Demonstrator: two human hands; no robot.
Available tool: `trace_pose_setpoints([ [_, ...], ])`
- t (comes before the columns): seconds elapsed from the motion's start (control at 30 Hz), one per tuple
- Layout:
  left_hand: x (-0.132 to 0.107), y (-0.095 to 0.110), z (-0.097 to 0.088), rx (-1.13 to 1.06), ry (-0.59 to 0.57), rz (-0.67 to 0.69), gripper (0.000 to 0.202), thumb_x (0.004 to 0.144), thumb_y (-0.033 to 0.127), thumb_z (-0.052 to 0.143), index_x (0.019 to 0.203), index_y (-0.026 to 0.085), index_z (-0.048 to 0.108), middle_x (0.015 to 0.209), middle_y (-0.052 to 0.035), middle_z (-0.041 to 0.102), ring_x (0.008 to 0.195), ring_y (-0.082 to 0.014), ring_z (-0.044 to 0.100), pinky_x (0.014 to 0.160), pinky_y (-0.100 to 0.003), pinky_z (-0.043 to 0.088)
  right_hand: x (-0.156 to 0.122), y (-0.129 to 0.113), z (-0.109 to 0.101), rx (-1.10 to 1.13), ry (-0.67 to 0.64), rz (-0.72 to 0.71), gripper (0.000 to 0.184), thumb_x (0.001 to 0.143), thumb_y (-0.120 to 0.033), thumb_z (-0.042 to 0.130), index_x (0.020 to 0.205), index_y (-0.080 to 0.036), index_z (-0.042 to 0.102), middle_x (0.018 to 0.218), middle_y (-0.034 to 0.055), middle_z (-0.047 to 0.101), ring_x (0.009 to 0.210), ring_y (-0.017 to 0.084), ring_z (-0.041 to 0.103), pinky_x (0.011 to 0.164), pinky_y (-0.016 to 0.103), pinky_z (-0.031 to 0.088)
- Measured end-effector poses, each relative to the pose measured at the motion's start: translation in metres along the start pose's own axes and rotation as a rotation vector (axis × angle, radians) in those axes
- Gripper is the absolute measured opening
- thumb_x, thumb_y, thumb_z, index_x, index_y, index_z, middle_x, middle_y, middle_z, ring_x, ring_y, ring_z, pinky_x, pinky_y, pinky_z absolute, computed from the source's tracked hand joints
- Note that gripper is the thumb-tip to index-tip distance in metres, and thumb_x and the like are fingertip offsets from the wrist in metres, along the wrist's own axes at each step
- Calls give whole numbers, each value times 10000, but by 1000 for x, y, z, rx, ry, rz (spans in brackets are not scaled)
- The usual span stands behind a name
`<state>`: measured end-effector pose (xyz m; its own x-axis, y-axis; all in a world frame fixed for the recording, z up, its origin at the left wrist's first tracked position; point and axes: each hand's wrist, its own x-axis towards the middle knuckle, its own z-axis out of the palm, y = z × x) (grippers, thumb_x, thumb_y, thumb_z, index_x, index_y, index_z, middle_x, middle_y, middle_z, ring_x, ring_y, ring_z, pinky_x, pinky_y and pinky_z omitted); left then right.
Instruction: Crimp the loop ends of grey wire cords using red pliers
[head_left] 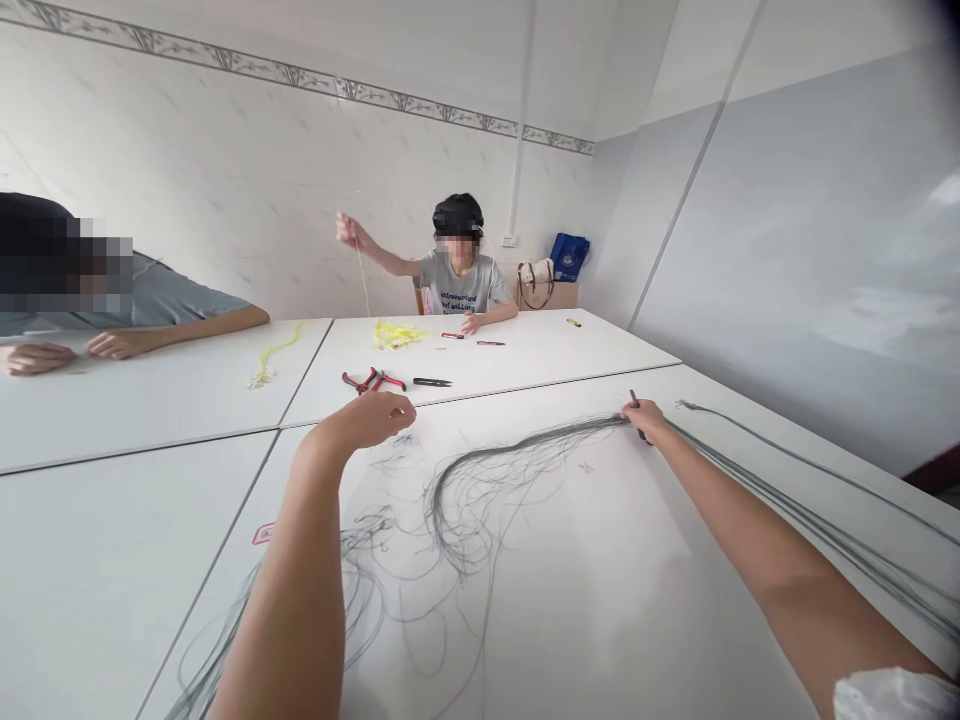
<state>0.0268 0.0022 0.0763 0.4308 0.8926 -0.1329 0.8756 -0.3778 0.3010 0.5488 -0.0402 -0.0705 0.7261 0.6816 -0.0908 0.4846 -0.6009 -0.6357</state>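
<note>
Many dark strands [540,437] could snag; best steady the right hand [646,421], pinching a dark tool [634,399]; the left hand [375,415] curls, its grip I cannot tell.

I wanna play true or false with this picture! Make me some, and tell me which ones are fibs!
1. The right hand holds a dark tool. True.
2. Yellow strands reach that hand. False: dark strands do; the yellow ones lie farther off.
3. The left hand is nearer the pliers than the right hand is. True.
4. The pliers are green. False: they're red and black.
5. A blue bag is in the background. True.
</note>
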Motion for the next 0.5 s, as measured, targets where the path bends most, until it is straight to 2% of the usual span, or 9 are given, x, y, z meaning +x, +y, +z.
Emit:
trace_pose_setpoints([
  [0.13,6,-13,4,1,-14,-52,326,831,243,516,1065,213,741,938,-52,779,905,-209,736,691,-246,493,-2,10,-2,147,119,-5,341,987,-391,628,1233,-155,627,1194,88,653,1004,191,663,860,388,588],
  [0.2,10,-20,8,14,-31,-95,303,831,192,538,1060,197,735,915,-59,778,907,-214,734,685,-250,497,-9,11,3,243,156,-64,282,1002,-382,593,1150,-144,627,1030,58,675,841,146,661,754,319,589],
  [0.3,15,-27,17,30,-79,-157,221,857,135,578,1022,158,723,905,-76,767,872,-201,723,732,-272,524,-24,12,14,369,163,-173,242,995,-401,535,1001,-165,586,762,-1,630,600,105,583,589,244,541],
  [0.4,20,-29,31,39,-128,-188,181,940,222,636,1085,131,695,1007,-85,737,912,-194,701,829,-345,569,-40,13,22,420,151,-257,314,922,-508,563,894,-195,549,662,-8,600,516,114,540,495,234,483],
  [0.5,24,-25,45,53,-97,-187,332,984,364,636,1246,160,635,1233,-102,661,1048,-220,668,899,-431,584,-51,15,25,396,149,-318,371,861,-576,571,848,-205,548,653,28,622,518,141,545,468,251,453],
])
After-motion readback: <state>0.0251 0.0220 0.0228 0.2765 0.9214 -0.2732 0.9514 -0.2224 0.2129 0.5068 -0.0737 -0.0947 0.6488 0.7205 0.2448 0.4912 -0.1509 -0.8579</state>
